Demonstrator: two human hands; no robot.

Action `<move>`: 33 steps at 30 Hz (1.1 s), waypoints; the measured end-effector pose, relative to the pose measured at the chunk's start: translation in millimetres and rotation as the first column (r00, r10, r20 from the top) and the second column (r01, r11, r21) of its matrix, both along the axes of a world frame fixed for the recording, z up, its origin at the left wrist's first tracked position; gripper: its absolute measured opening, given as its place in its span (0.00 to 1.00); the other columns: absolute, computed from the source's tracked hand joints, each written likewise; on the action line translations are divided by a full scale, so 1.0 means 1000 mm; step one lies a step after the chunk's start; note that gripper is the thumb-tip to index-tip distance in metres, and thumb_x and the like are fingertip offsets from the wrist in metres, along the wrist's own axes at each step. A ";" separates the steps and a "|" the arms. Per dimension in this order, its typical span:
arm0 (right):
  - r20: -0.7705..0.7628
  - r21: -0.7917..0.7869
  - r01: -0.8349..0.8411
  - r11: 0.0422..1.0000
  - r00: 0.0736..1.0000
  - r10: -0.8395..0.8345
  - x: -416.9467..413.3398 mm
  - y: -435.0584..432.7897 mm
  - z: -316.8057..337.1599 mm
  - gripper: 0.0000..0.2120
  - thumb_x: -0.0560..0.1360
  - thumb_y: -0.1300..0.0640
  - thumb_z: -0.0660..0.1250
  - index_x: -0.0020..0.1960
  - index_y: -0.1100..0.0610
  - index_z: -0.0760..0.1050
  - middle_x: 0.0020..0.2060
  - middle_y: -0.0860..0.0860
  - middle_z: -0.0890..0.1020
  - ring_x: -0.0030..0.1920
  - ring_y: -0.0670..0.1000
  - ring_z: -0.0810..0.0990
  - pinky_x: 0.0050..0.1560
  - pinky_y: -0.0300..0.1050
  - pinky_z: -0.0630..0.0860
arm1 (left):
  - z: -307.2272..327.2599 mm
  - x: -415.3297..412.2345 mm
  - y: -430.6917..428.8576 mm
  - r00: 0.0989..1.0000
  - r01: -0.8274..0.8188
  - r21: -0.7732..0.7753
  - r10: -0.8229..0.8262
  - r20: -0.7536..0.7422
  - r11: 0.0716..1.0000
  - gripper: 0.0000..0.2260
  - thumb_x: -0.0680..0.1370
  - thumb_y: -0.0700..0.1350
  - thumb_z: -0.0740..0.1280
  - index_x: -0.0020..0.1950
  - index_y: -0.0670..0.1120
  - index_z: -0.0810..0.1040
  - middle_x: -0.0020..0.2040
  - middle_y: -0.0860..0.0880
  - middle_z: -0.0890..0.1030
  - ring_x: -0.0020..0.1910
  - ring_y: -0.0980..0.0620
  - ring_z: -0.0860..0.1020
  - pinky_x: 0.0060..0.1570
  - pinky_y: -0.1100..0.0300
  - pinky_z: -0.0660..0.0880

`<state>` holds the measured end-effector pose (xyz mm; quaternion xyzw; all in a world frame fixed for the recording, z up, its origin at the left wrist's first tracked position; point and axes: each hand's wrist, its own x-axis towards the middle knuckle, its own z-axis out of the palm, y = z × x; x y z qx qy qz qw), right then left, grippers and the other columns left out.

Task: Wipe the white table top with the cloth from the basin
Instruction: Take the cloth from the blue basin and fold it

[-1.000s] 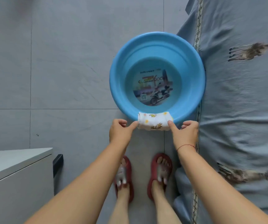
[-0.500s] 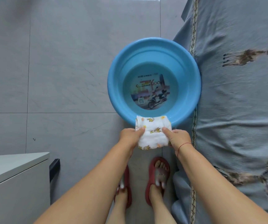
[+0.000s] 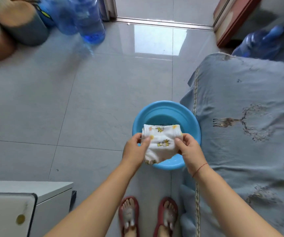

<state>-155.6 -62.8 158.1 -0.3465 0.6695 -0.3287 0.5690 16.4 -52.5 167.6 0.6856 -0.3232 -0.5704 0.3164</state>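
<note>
Cloth (image 3: 161,144), white with yellow prints, folded, hangs between both grips over the blue basin (image 3: 165,107). Left grip (image 3: 135,148) pinches its left edge, thumb on top. Right grip (image 3: 189,149) pinches its right edge likewise. White desk (image 3: 26,187) sits well down-left of the left grip.

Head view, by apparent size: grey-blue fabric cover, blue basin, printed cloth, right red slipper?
1. grey-blue fabric cover
2. blue basin
3 and 4 unsure: printed cloth, held nearer the camera, against right red slipper, partly covered by the foot.
</note>
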 end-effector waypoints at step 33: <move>0.016 -0.506 -0.769 0.391 0.444 0.896 0.250 0.213 0.369 0.09 0.80 0.67 0.53 0.51 0.57 0.68 0.36 0.53 0.78 0.29 0.46 0.73 0.22 0.40 0.69 | 0.348 0.170 0.354 0.649 -0.640 -0.539 0.761 0.002 0.548 0.05 0.80 0.51 0.62 0.50 0.54 0.77 0.46 0.46 0.82 0.42 0.48 0.78 0.40 0.55 0.73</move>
